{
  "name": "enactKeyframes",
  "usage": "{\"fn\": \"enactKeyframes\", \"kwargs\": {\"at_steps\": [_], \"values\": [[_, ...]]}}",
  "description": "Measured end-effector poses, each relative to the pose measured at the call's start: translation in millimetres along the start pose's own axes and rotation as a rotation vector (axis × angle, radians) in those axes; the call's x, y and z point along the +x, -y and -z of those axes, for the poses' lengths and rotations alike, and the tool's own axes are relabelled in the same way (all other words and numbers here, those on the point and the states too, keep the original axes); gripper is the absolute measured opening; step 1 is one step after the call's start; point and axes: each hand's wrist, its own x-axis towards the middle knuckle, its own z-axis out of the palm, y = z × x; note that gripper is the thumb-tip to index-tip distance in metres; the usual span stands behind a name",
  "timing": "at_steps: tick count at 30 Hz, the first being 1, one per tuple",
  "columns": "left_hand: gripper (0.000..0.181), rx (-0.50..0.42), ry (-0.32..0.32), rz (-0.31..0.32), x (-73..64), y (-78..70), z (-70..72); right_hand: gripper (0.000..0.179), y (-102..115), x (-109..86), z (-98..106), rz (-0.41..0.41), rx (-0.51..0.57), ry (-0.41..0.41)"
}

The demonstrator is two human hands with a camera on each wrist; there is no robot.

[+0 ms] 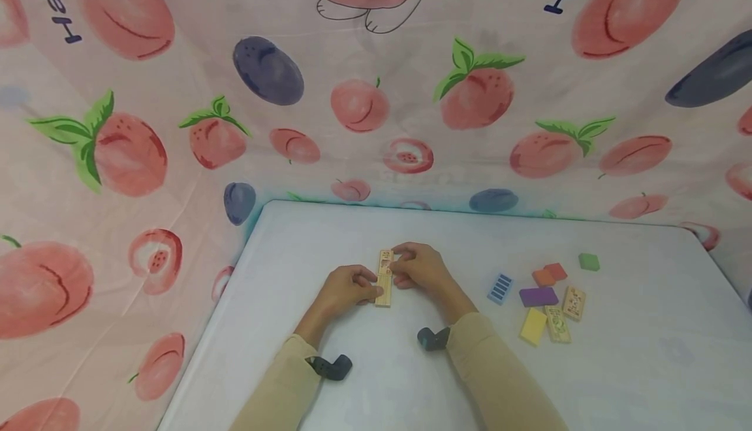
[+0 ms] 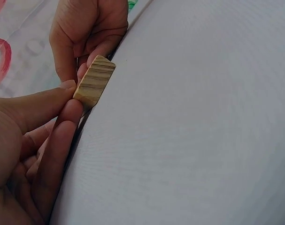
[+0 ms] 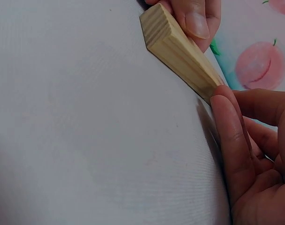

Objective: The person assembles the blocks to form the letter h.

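In the head view, two pale wooden domino blocks stand end to end at the middle of the table: a plain-looking near block (image 1: 383,297) and a far block with printed marks (image 1: 385,256). My left hand (image 1: 348,287) pinches the near block between thumb and fingers; its striped end grain (image 2: 96,79) faces the left wrist view. From the other side, my right hand (image 1: 424,266) holds the far block, thumb and forefinger at its edges. The right wrist view shows a long wooden side (image 3: 182,58), with right fingertips (image 3: 227,110) at its far end.
To the right lie a blue block with dark bars (image 1: 501,288), an orange block (image 1: 543,278), a red block (image 1: 555,271), a green block (image 1: 589,262), a purple block (image 1: 538,297), a yellow block (image 1: 533,326) and two printed wooden blocks (image 1: 574,303). Fruit-patterned cloth (image 1: 358,157) hangs behind the white table (image 1: 235,366).
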Motion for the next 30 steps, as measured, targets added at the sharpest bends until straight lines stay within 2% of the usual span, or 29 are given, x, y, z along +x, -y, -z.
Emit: {"fn": "enactKeyframes", "kwargs": {"at_steps": [14, 30], "values": [[0.033, 0.012, -0.005, -0.012, -1.0, -1.2, 0.2, 0.044, -0.1, 0.2, -0.4, -0.011, -0.006, -0.004], [0.034, 0.008, -0.005, -0.014, -0.5, 0.0, -0.5, 0.044, -1.0, 0.8, -0.4, 0.012, -0.011, 0.002]]}}
